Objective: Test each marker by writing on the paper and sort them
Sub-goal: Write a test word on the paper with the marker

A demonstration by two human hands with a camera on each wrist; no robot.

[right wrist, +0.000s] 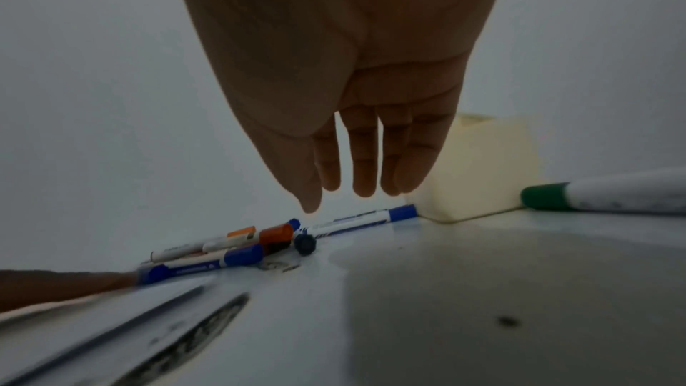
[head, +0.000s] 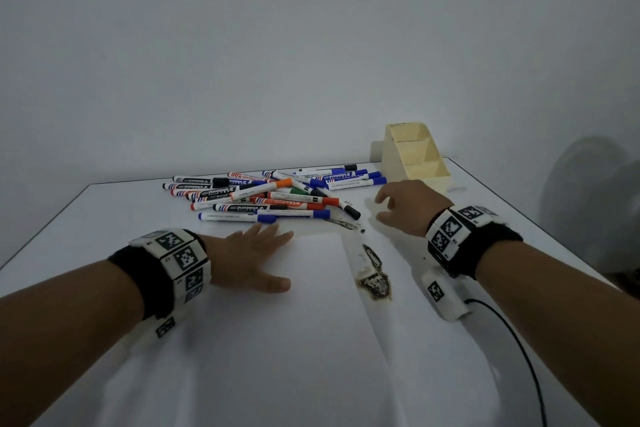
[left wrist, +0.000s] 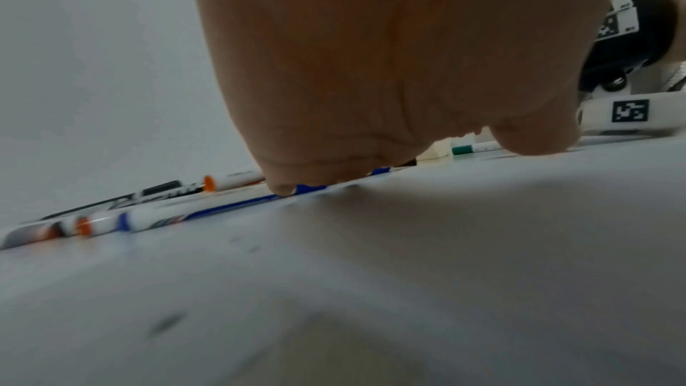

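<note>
A heap of whiteboard markers (head: 273, 194) with blue, black, orange, red and green caps lies at the back middle of the white table. A white sheet of paper (head: 294, 315) lies in front of it. My left hand (head: 263, 253) rests flat on the paper's far left corner, fingers straight, its fingertips just short of the nearest blue marker (left wrist: 222, 207). My right hand (head: 391, 206) hovers empty to the right of the heap, fingers loosely spread and pointing down (right wrist: 345, 181). Below it lie the cap ends of the markers (right wrist: 241, 248).
A cream stepped organiser (head: 415, 159) stands at the back right. A single green-capped marker (right wrist: 594, 195) lies beside it. A dark burnt-looking stain (head: 375, 277) marks the table right of the paper. A black cable (head: 512, 350) runs along the near right.
</note>
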